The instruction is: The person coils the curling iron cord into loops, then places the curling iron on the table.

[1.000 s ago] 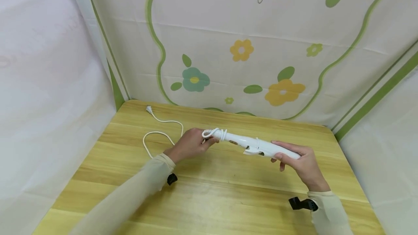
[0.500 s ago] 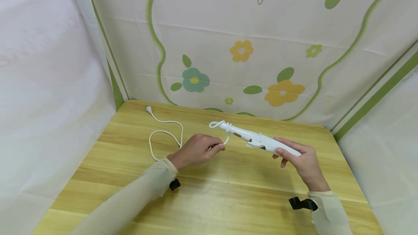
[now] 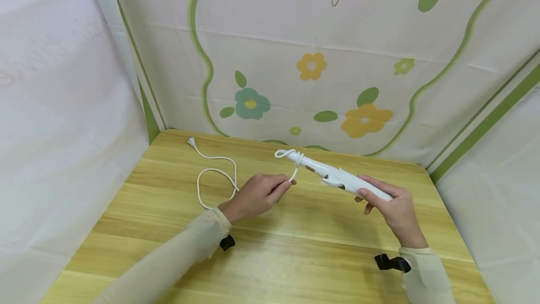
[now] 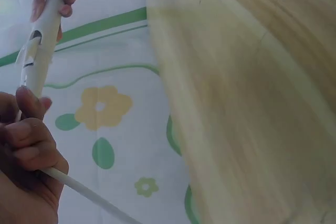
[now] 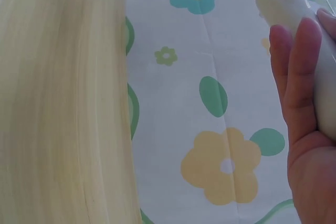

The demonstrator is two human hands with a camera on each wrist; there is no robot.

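Observation:
In the head view, a white hair-styling iron [image 3: 350, 182] is held up at a slant, its slim corded end up and to the left. My right hand [image 3: 394, 210] grips its thick end, with thumb and fingers round the body. Dark slots and a small tab show along its side. The white cord [image 3: 294, 174] loops round the slim end and comes down to my left hand [image 3: 260, 195], which pinches it just below the wraps. In the left wrist view, the cord [image 4: 92, 195] trails out from the curled fingers.
The rest of the cord [image 3: 219, 169] lies in a loose loop on the wooden table [image 3: 270, 266], ending in a plug [image 3: 191, 142] at the back left. A flower-printed cloth [image 3: 274, 60] hangs behind, with white cloth at both sides.
My left hand has shifted from the iron's slim end to the cord below it, drawing out a short length. The iron's slim end has tilted upward and moved right.

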